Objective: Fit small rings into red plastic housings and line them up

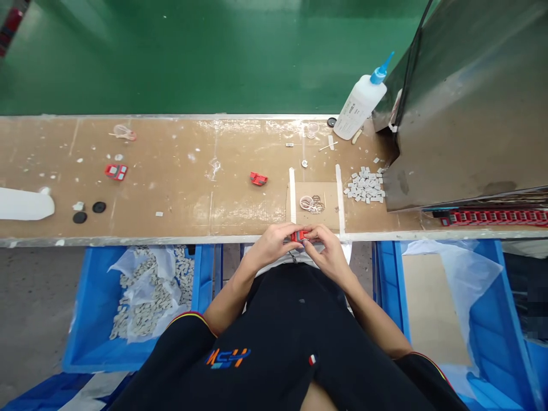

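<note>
A small red and grey piece (298,236) is held between both hands at the bench's front edge. My left hand (274,244) has its fingers and thumb closed on the piece's left end. On its right end, my right hand (326,249) pinches with thumb and forefinger. Just beyond the hands, a small round dish (306,202) and a cluster of small metallic bits (317,205) lie between two white tape strips. Another red piece (258,178) rests on the bench farther up and to the left.
The cardboard-covered bench (184,171) carries a pile of small pale tiles (366,185), a white bottle with blue nozzle (360,105) and a red piece at left (116,172). A large metal housing (466,108) stands right. Blue bins (203,277) flank my lap.
</note>
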The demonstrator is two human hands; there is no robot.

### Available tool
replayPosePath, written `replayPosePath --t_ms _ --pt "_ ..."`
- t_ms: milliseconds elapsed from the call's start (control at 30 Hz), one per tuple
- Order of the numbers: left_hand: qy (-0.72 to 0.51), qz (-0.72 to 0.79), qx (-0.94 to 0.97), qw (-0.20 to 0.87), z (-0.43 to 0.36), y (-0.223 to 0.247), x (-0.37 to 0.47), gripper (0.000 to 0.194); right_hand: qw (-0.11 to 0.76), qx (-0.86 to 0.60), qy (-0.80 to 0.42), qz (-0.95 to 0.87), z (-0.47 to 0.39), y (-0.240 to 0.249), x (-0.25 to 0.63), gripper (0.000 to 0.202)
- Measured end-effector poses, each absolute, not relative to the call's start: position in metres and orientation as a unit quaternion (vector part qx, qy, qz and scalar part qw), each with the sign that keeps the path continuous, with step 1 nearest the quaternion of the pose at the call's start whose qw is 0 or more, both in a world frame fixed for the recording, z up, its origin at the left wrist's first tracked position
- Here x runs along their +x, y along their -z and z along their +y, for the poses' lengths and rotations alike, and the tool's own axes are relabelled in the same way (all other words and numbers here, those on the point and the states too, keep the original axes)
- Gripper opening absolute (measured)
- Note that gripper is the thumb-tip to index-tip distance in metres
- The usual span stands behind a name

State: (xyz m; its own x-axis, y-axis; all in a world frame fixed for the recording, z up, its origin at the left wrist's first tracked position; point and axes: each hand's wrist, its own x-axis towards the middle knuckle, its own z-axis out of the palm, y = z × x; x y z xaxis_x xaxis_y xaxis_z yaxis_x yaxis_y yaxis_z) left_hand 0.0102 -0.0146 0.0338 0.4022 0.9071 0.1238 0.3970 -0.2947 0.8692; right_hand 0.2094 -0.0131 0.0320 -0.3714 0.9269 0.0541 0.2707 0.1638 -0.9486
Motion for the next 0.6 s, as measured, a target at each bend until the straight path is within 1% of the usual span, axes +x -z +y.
replayPosePath --t_ms 133,267,333,400,433,467,500,567,600 --pt "-0.287 0.457 0.752 0.380 -0.020 -0.041 0.014 0.032 0.350 -0.440 -0.499 -0.660 -0.017 -0.025 0.208 0.014" --pt "-0.256 0.451 0.756 0.399 -0.025 -0.045 0.019 0.027 0.344 -0.441 -0.538 -0.631 -0.024 -0.025 0.211 0.020" --pt "-0.243 0.427 0.758 0.430 -0.024 -0.047 0.020 0.029 0.338 -0.427 -0.557 -0.627 -0.028 -0.029 0.223 0.022" --pt "-0.227 0.401 0.757 0.464 -0.018 -0.049 0.016 0.037 0.325 -0.421 -0.570 -0.626 -0.033 -0.033 0.247 0.025" --pt "-0.227 0.401 0.756 0.464 -0.012 -0.050 0.012 0.041 0.319 -0.432 -0.565 -0.626 -0.035 -0.035 0.264 0.027" --pt "-0.241 0.423 0.754 0.441 -0.006 -0.050 0.007 0.043 0.315 -0.459 -0.548 -0.624 -0.037 -0.036 0.285 0.028" --pt "-0.269 0.462 0.748 0.394 0.002 -0.050 -0.001 0.042 0.318 -0.507 -0.512 -0.617 -0.038 -0.035 0.307 0.031" --pt "-0.327 0.558 0.714 0.268 0.019 -0.046 -0.018 0.041 0.340 -0.633 -0.393 -0.574 -0.035 -0.031 0.355 0.038" --pt "-0.343 0.600 0.691 0.212 0.028 -0.043 -0.028 0.041 0.357 -0.700 -0.313 -0.533 -0.030 -0.028 0.379 0.041"
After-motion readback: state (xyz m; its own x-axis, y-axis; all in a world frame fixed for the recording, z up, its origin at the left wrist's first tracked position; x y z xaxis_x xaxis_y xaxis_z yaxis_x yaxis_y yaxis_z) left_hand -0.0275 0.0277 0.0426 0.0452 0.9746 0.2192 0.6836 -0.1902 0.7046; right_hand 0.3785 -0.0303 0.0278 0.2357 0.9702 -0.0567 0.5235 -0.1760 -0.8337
